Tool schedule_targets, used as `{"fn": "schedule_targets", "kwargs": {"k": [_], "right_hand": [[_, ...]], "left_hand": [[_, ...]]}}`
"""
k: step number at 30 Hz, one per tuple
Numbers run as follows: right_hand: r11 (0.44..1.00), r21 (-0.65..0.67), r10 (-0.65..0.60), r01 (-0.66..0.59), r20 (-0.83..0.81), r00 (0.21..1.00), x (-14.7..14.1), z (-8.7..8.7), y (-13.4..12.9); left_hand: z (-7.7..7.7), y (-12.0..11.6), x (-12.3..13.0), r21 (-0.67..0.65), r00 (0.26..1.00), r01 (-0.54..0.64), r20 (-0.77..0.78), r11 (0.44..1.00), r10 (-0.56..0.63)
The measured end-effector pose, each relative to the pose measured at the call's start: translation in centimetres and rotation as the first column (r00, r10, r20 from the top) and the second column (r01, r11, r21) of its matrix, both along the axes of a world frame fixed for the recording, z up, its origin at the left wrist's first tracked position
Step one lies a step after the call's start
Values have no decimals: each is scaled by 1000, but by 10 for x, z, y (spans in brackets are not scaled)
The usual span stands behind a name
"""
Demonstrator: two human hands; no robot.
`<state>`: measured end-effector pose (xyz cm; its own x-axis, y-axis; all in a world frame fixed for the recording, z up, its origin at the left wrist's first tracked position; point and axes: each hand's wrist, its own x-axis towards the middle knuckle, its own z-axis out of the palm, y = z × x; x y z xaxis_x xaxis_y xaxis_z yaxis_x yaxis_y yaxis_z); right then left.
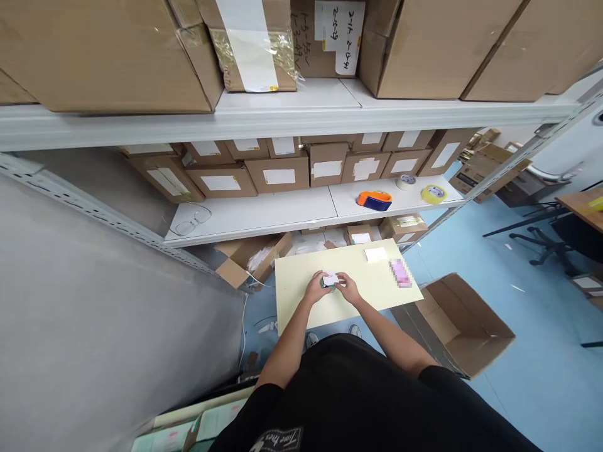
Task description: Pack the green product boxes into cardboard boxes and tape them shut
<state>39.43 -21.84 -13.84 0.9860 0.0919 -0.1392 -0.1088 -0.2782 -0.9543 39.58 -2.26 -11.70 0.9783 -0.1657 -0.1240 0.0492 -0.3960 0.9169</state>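
Over the pale yellow table (301, 270), my left hand (316, 287) and my right hand (348, 289) grip a small box (330, 279) from either side. Its top is white and a dark green edge shows at the front; any print is too small to read. My fingers are closed around its sides and partly hide them. Farther back on the same table lies a white card or flat box (375, 254). Near the table's right edge is a pink pixelated item (401, 274) whose kind I cannot make out.
A white shelf (264, 210) ahead bears cardboard boxes, glasses (191, 221), an orange and blue tape dispenser (374, 200) and tape rolls (433, 194). An open carton (475, 326) stands on the floor at right, another (254, 254) at left. A grey wall (117, 301) runs along the left.
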Motion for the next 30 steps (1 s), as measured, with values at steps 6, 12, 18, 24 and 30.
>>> {"fn": "schedule_targets", "kwargs": {"k": [6, 12, 18, 24, 30], "right_hand": [[996, -58, -62, 62, 7, 998, -4, 0, 6], [985, -128, -127, 118, -60, 990, -6, -7, 9], [997, -3, -82, 83, -228, 970, -8, -13, 14], [990, 129, -11, 55, -320, 947, 26, -12, 69], [986, 160, 97, -49, -306, 947, 82, -18, 182]], "left_hand": [[-2, 3, 2, 27, 999, 11, 36, 1000, -12], [-17, 5, -1, -15, 1000, 18, 4, 1000, -18], [-40, -6, -9, -122, 952, -247, -219, 961, 216], [-42, 35, 1, -64, 921, -331, -238, 942, 307], [-23, 126, 33, -4, 848, -508, -177, 861, 500]]}}
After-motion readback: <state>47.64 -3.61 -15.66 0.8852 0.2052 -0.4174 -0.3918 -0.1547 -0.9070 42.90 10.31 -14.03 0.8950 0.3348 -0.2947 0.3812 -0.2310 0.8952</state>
